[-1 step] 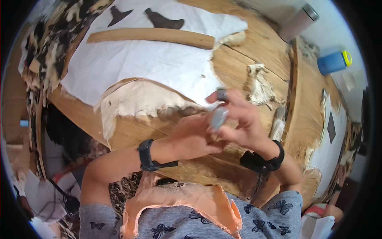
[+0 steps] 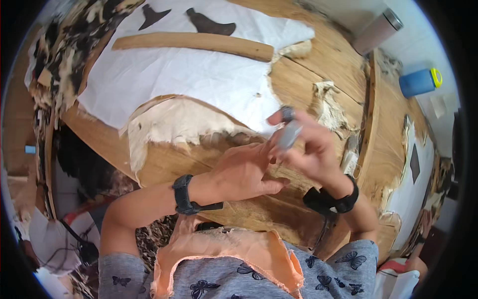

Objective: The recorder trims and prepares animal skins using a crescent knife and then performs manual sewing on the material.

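Note:
My two hands meet above the wooden table [image 2: 239, 212], near the lower edge of a pale hide. My right hand [image 2: 316, 149] is bent, and its fingers are blurred by motion. A small grey shiny piece [image 2: 289, 135] shows at its fingers; its kind is not clear. A dark band [image 2: 287, 113] sits around one fingertip of that hand. My left hand [image 2: 241, 172] has its fingers stretched toward the right hand and its thumb apart. Its fingertips are partly hidden behind the right fingers.
Beyond my hands lies a white sheet [image 2: 184, 74] over the pale hide [image 2: 174, 122], bearing a wooden strip [image 2: 194, 42] and two dark cut shapes [image 2: 211, 25]. Right are a crumpled hide scrap [image 2: 328, 107], a raised wooden edge [image 2: 367, 114], a flask [image 2: 378, 32] and a blue bottle [image 2: 417, 82].
My right hand has shifted slightly right with the grey piece. My left thumb now stands apart from the right hand. The view has moved a little.

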The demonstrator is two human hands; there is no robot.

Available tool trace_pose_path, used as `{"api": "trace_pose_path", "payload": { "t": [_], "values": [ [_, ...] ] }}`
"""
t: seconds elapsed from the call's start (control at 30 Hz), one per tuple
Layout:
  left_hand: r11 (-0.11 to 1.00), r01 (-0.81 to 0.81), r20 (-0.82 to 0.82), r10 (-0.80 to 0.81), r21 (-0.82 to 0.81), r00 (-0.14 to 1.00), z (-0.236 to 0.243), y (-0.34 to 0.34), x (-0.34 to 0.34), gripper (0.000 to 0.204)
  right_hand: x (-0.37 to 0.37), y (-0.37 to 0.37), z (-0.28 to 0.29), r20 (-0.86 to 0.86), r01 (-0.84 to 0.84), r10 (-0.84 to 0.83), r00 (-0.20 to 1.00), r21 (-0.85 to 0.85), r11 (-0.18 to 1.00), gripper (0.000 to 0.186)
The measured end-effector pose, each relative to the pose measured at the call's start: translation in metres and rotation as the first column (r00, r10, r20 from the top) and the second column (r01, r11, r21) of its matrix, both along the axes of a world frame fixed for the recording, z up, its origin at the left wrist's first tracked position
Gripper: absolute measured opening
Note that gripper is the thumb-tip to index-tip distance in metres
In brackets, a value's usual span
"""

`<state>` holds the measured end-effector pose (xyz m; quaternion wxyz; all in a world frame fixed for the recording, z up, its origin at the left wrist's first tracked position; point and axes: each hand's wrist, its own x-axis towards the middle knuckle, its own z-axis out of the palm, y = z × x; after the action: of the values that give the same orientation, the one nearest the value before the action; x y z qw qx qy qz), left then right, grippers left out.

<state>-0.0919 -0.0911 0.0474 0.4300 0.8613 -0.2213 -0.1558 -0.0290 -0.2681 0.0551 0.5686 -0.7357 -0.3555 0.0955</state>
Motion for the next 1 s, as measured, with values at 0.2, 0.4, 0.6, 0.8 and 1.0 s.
{"api": "trace_pose_path", "payload": {
  "t": [0.2, 0.4, 0.6, 0.8, 1.0],
  "values": [
    [0.978, -0.095, 0.464, -0.003, 0.187, 0.886, -0.030, 0.041, -0.019, 0.014, 0.052, -0.009, 0.008, -0.536, 0.335, 0.097, 0.839, 0.648, 0.684, 0.030],
    [0.951, -0.289, 0.409, 0.222, 0.110, 0.885, -0.021, 0.037, -0.011, 0.010, 0.045, 0.024, -0.022, -0.693, 0.125, 0.138, 0.708, 0.315, 0.941, 0.022],
    [0.935, -0.314, 0.425, 0.219, 0.166, 0.878, -0.025, 0.032, -0.003, 0.008, 0.039, 0.040, -0.044, -0.179, -0.081, 0.057, 0.982, -0.130, 0.988, 0.025],
    [0.922, -0.282, 0.474, 0.131, 0.264, 0.871, -0.038, 0.027, 0.002, 0.010, 0.039, 0.037, -0.055, -0.258, -0.229, 0.171, 0.951, -0.214, 0.950, 0.024],
    [0.903, -0.244, 0.514, 0.030, 0.354, 0.857, -0.046, 0.023, 0.007, 0.006, 0.040, 0.036, -0.058, -0.197, -0.237, 0.197, 0.960, -0.204, 0.950, 0.022]
  ]
}}
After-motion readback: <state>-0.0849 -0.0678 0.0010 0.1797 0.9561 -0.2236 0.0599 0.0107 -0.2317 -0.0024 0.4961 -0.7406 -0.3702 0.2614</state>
